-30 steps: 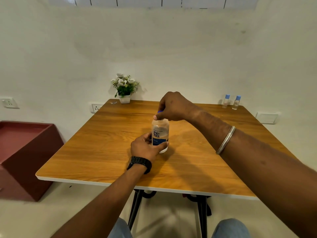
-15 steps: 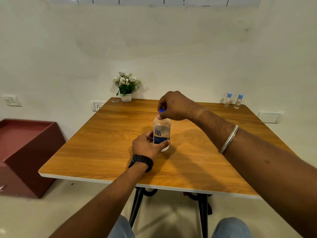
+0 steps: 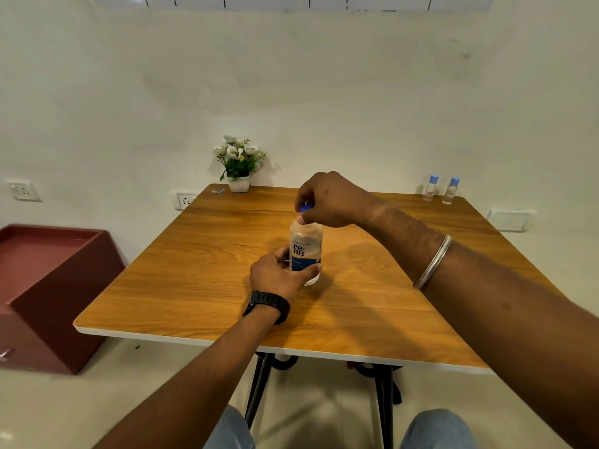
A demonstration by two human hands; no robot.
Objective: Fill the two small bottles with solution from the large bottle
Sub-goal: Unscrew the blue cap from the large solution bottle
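Little has changed over the last second: the large bottle stands upright in the same spot near the middle of the wooden table, and both hands keep their places on it. The left hand grips the lower body, fingers curled round the label. The right hand pinches the blue cap from above, fingertips closed on it. The cap sits on the neck, so the opening step looks unfinished and no pouring can begin.

The two small bottles wait at the far right corner, well apart from the hands, both capped.

The right hand covers most of the cap, so whether it has turned or loosened is probably beyond telling here. How much liquid the small bottles hold is too small to read.
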